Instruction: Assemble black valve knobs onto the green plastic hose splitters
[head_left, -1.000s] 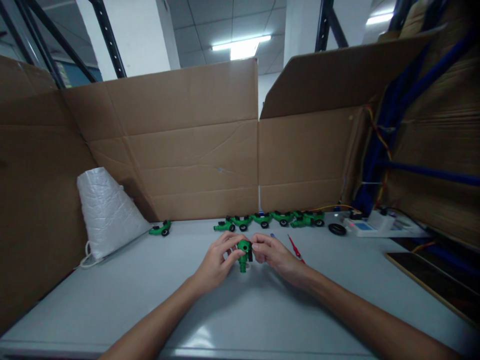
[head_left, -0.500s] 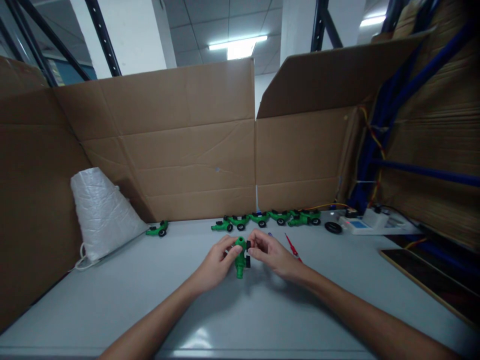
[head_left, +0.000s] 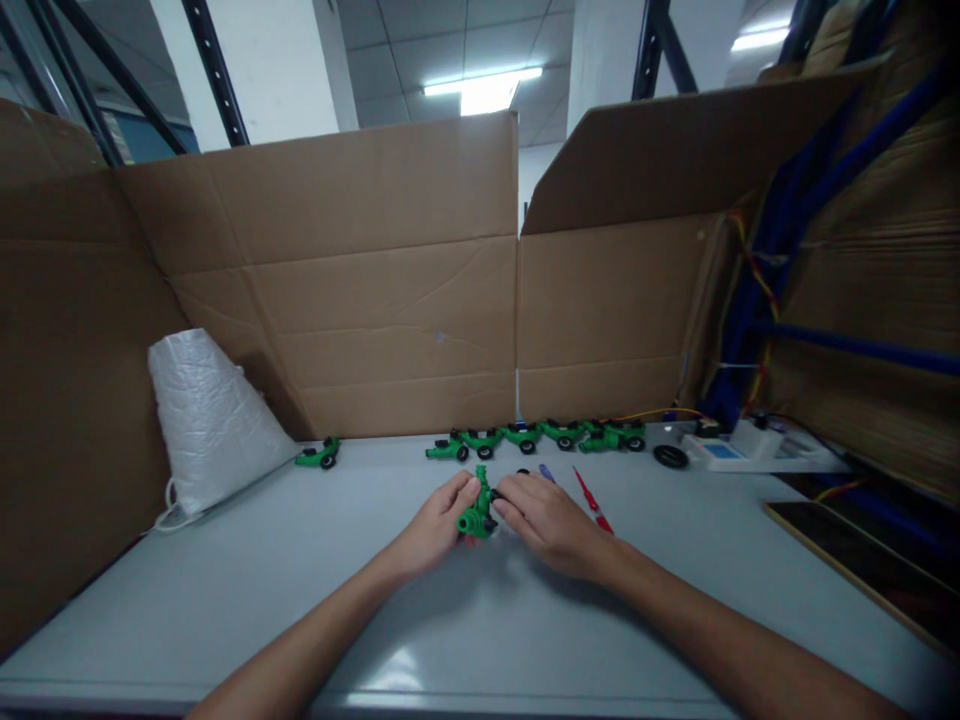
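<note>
Holding the toy (head_left: 481, 498) (now turned), left fingers (head_left: 452, 490) curl.

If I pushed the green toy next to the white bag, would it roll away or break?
The green toy would probably roll, because it has a round black wheel and the table looks smooth. A gentle push likely wouldn't break it: its body looks like stiff plastic. It may be light too, since it's small.
</note>
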